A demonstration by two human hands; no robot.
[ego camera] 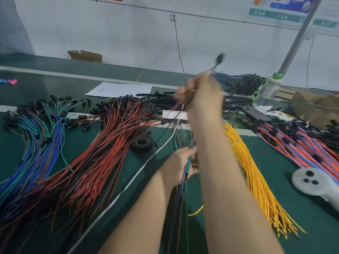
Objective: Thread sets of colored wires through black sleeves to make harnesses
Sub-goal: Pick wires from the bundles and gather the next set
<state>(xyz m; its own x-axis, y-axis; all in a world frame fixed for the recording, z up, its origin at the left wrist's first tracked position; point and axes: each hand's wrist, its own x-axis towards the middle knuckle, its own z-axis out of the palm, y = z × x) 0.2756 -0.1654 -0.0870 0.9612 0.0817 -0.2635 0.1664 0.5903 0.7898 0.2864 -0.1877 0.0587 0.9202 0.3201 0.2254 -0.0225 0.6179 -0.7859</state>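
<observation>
My right hand [201, 96] is raised above the green table [102, 153], blurred, and grips a set of thin colored wires whose black connector end [219, 58] sticks up past my fingers. Lower down, my left hand [180, 165] holds the same wire bundle [185, 171] of blue and green strands, which hangs toward me. A pile of black sleeves [163, 99] lies behind my right hand. Bundles lie around: red-and-black wires [110, 149], blue-and-green wires [40, 143], yellow wires [255, 171], orange-and-blue wires [297, 145].
A roll of black tape [142, 143] and a white cable [146, 162] lie mid-table. A white sheet [121, 89] lies at the back. A clear bottle [267, 90], cardboard [311, 107], a dark phone [255, 112] and a white device [311, 180] sit on the right.
</observation>
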